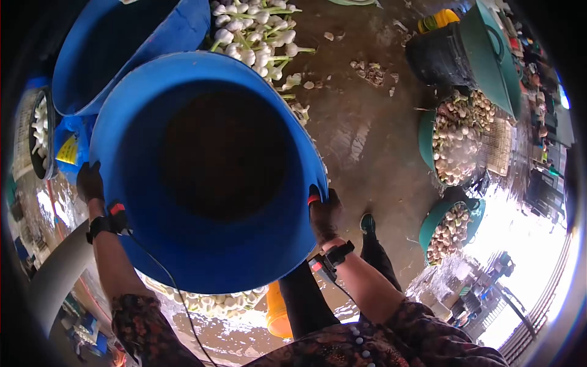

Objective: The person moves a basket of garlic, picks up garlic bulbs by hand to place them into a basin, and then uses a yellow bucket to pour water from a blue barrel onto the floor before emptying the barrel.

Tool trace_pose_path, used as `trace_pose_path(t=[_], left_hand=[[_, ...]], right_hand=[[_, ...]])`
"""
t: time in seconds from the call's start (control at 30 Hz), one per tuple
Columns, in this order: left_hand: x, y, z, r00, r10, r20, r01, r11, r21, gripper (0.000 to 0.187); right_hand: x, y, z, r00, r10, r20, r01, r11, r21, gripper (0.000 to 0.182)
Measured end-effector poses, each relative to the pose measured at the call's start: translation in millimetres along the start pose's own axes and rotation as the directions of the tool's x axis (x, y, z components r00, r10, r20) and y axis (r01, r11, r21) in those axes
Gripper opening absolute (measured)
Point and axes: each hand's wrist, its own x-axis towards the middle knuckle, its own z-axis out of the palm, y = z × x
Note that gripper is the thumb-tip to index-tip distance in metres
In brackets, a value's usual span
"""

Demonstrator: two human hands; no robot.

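Gripping a blue tub (208,165) by opposite rims, left hand (90,182) and right hand (324,215) clamp closed; keeping it level over the garlic (214,301) below seems wise.

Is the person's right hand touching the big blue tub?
Touching. The head view shows the right hand in a dark glove, fingers curled over the rim of the big blue tub, with no gap.

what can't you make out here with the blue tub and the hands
Head view only:
- blue tub: dark inside, contents unreadable.
- left hand: fingers hidden behind the tub's rim.
- right hand: fingertips hidden over the rim.
- garlic pile: mostly covered by the tub.
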Motion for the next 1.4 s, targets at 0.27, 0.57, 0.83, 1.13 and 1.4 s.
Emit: trace_pose_path(t=[0.27, 0.57, 0.83, 1.13, 1.4], left_hand=[[-58, 48, -69, 0.999, -0.034, -0.032, 0.034, 0.999, -0.007, 0.034], [-168, 112, -194, 0.995, 0.071, -0.069, -0.077, 0.994, -0.078, 0.019], [-300, 197, -254, 0.968, 0.241, -0.070, -0.223, 0.695, -0.683, 0.034], [-473, 374, -267, 0.984, 0.124, -0.129, -0.178, 0.595, -0.784, 0.068], [-524, 451, -221, 0.835, 0.549, 0.035, -0.367, 0.603, -0.708, 0.048]], right_hand=[[14, 17, -25, 0.998, 0.036, 0.052, -0.038, 0.998, 0.049, 0.035], [87, 92, -81, 0.997, 0.015, -0.078, -0.018, 0.999, -0.031, 0.046], [175, 171, -116, 1.000, 0.010, 0.016, -0.010, 1.000, 0.007, 0.049], [178, 210, -206, 0.949, -0.246, 0.196, 0.122, 0.861, 0.494, 0.050], [73, 174, -386, 0.793, -0.307, 0.526, -0.331, 0.508, 0.795, 0.053]])
